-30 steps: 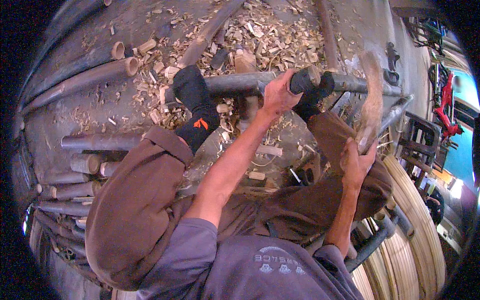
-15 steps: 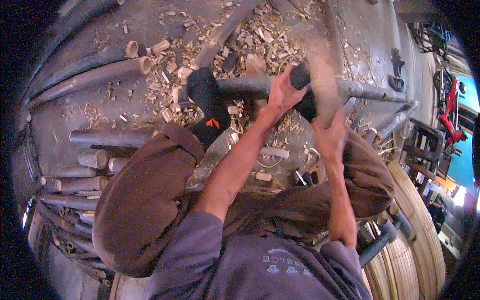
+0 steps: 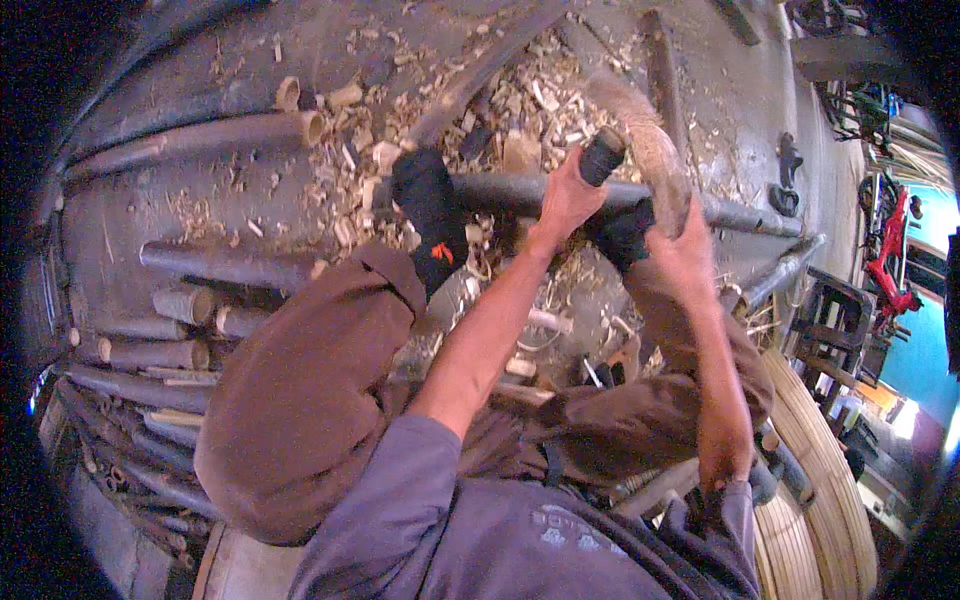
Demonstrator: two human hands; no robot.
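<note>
My left hand (image 3: 572, 203) is wrapped round a short, upright round handle (image 3: 602, 157) with black sides and a brown top. What lies below the fist is hidden. My right hand (image 3: 684, 254) grips the near end of a pale wooden club (image 3: 648, 140); motion smears its far end, which is up and to the left, beyond the handle and apart from it. Under the left hand a dark pole (image 3: 500, 192) runs crosswise on the floor, between my black-socked feet (image 3: 428, 195).
Wood chips and short offcuts (image 3: 522, 152) litter the floor ahead. Several bamboo poles (image 3: 200, 142) and cut lengths (image 3: 160, 353) lie to the left. On the right are a large coil of pale strips (image 3: 820, 450), a dark stool (image 3: 835, 310) and a red frame (image 3: 885, 265).
The club and my right hand have shifted right and slightly nearer me, opening a gap from the handle. My left hand keeps its grip. The whole view has tilted a little.
</note>
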